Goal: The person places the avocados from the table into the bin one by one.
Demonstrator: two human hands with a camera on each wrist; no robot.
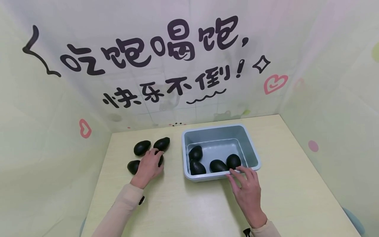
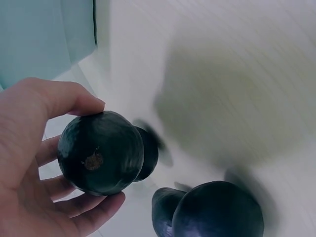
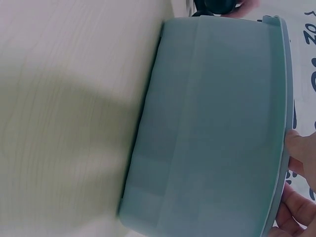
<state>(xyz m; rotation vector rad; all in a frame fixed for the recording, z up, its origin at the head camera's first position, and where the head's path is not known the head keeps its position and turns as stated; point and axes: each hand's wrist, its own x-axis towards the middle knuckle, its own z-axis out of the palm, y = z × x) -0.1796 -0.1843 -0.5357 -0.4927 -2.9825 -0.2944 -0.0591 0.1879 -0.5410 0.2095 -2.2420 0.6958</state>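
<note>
- While the left hand [image 1: 149, 168] has its fingers clamped round 1 avocado [image 2: 101, 153], keep pressure even; lift straight, clear of 3 loose avocados [image 1: 142, 148] near those fingers.
- Right hand [image 1: 247, 189]: fingers pinch the bin [image 1: 207, 176] rim; keep steady. 4 boxed avocados [image 1: 218, 166] beyond them.
- Held avocado mostly hidden, head view; desk [image 1: 183, 210] contact: cannot tell.
</note>
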